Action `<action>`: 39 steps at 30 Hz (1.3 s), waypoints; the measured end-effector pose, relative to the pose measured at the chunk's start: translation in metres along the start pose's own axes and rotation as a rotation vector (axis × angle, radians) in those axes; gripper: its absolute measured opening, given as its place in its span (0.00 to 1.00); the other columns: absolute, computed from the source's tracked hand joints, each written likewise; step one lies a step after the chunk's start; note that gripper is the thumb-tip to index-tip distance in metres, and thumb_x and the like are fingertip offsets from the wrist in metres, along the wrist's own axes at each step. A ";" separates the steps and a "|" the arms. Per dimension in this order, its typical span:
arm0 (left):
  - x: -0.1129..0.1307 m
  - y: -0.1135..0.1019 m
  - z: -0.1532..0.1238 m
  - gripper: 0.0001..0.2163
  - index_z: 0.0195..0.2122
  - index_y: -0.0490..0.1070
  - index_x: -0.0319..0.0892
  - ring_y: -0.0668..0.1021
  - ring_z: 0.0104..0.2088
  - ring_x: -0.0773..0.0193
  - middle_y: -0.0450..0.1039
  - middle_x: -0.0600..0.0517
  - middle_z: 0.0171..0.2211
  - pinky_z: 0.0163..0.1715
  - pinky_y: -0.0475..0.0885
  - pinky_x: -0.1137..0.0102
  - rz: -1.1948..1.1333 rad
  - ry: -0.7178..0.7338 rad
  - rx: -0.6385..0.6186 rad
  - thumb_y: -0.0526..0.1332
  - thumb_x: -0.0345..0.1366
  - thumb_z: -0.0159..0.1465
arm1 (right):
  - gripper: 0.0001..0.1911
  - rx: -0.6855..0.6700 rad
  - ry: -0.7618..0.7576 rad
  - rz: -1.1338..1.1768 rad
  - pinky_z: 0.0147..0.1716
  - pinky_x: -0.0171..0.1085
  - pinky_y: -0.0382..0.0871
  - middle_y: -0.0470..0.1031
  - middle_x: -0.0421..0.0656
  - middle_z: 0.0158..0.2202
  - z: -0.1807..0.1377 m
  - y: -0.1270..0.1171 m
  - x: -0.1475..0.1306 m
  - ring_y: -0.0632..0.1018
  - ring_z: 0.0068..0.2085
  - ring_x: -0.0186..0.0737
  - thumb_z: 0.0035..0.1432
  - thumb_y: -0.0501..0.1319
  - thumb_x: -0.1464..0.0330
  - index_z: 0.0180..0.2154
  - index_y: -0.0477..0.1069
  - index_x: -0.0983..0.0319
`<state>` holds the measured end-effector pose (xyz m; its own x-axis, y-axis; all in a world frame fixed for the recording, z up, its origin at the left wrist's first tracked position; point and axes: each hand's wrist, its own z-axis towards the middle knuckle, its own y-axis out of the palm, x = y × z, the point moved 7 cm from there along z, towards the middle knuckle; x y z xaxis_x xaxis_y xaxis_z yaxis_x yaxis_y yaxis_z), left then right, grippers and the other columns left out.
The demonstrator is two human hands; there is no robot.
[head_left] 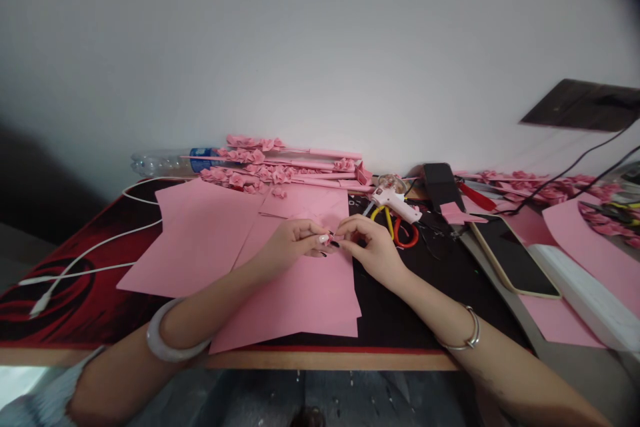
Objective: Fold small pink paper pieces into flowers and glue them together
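On my feed, the left hand [289, 245] and right hand [374, 248] pinch a small pink paper piece [329, 238] over pink sheets [305, 303] — fingertips nearly closed, its shape mostly hidden from me.

A wood-edged worktop [260, 360] bears a red-and-black mat [425, 307], with sheets of pink paper [310, 300] overlapping toward its front edge and a white cable [43, 303] trailing near the left end. Along the back edge lie a clear plastic bottle [165, 162], stems of pink paper flowers [270, 173] and, right of them, a pale glue gun [393, 202] beside a red handle [399, 235]. Toward the right end, a light-rimmed phone [515, 257] rests near a long white bar [585, 287].
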<state>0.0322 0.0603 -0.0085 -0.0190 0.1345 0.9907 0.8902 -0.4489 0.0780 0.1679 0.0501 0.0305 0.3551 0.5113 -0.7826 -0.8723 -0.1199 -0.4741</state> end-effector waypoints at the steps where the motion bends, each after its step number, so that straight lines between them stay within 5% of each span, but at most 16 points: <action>1: 0.000 0.000 0.000 0.08 0.33 0.71 0.39 0.80 0.34 0.62 0.79 0.50 0.29 0.38 0.74 0.66 0.000 0.003 -0.001 0.64 0.37 0.56 | 0.02 0.001 0.000 -0.002 0.28 0.35 0.66 0.71 0.43 0.34 0.000 0.000 0.000 0.71 0.31 0.35 0.53 0.62 0.72 0.32 0.71 0.61; 39: -0.001 -0.001 0.000 0.09 0.33 0.72 0.38 0.81 0.33 0.62 0.79 0.50 0.29 0.37 0.74 0.67 -0.003 0.004 0.000 0.65 0.37 0.54 | 0.01 -0.004 -0.016 -0.018 0.27 0.34 0.64 0.72 0.43 0.32 0.000 0.000 -0.002 0.70 0.29 0.34 0.53 0.62 0.73 0.31 0.72 0.61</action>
<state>0.0315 0.0605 -0.0096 -0.0238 0.1323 0.9909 0.8901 -0.4485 0.0813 0.1672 0.0491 0.0322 0.3654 0.5268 -0.7675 -0.8645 -0.1138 -0.4897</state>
